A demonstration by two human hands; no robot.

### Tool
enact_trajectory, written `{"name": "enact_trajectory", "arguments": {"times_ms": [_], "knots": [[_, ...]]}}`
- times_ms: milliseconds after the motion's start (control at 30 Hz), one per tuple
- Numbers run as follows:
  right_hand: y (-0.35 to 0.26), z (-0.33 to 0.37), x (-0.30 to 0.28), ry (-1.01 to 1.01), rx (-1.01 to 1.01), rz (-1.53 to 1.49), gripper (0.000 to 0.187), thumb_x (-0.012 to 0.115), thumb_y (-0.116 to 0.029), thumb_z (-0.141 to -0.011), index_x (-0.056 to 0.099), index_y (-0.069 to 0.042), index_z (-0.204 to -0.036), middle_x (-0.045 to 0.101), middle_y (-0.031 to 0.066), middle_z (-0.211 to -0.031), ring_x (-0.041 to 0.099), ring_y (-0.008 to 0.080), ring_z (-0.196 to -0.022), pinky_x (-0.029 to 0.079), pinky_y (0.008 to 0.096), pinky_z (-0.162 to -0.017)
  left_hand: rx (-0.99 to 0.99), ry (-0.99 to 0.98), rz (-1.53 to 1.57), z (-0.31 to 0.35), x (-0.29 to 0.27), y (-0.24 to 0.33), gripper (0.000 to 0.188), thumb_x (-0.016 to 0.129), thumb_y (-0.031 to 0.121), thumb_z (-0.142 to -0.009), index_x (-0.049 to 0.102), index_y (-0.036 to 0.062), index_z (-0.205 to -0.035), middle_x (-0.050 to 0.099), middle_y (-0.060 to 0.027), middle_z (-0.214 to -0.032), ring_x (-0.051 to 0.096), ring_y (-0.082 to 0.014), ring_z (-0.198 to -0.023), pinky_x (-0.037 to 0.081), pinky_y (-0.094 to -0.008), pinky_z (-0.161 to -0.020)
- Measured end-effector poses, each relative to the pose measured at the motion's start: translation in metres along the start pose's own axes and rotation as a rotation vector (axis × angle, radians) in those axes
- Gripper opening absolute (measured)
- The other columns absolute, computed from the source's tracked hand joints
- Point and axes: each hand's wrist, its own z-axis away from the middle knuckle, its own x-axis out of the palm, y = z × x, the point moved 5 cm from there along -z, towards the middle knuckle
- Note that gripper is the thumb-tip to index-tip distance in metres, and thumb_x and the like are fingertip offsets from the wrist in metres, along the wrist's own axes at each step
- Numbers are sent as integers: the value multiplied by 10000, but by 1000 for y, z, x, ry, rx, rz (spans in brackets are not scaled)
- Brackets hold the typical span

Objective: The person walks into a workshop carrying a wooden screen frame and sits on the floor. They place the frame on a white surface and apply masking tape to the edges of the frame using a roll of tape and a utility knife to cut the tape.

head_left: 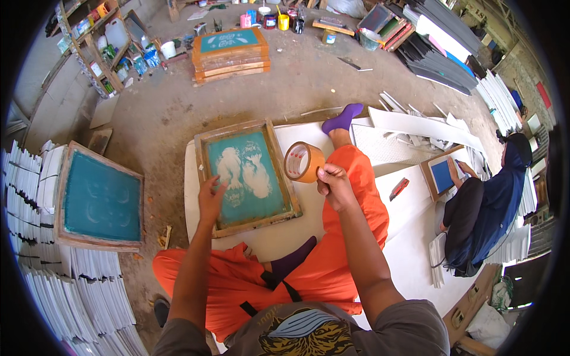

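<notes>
A roll of brown packing tape is gripped at its lower right side by my right hand, which holds it up beside the frame's right edge. Between my legs lies a wooden-framed printing screen with teal mesh and two pale sole-like shapes in it. Over the screen's left edge, my left hand has its fingers apart and holds nothing. Whether its fingertips touch the mesh I cannot tell. A red utility knife rests on the white sheet to the right of my leg.
Another teal screen leans against bundled white stacks at left. Stacked screens stand on the floor ahead, near paint pots. A co-worker sits at right with a small blue screen. White offcuts lie beyond my foot.
</notes>
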Motion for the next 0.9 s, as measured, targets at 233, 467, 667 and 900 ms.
{"name": "enact_trajectory", "arguments": {"times_ms": [233,467,667,900], "knots": [[18,6,11,-59,143,-568,250,695,-385,-995,679,-161,-1107,664,-48,-865,426,76,-492,349,260,-524,67,-363,382,18,69,118,646,845,237,-859,595,112,-1441,648,-77,-1330,624,-159,-1009,508,-324,-891],[27,22,47,21,191,-757,312,675,-447,-998,671,-164,-1128,678,-38,-896,452,75,-538,376,266,-562,247,-460,683,37,119,194,945,923,221,-751,431,6,-1528,584,-103,-1448,559,-230,-1310,422,-429,-1112],[19,35,55,-35,24,-358,315,682,-405,-1002,647,-95,-1037,682,9,-884,561,110,-625,463,274,-608,-53,-543,868,52,123,176,745,787,371,-881,486,19,-1464,664,-97,-1304,594,-225,-1263,390,-462,-1130],[-14,54,47,146,-541,411,510,916,-107,-740,640,-38,-1163,685,81,-1100,638,198,-956,501,303,-833,-302,-741,1332,80,123,196,1019,429,878,-871,455,84,-1508,582,-143,-1430,595,-317,-1251,409,-490,-1107]]}}
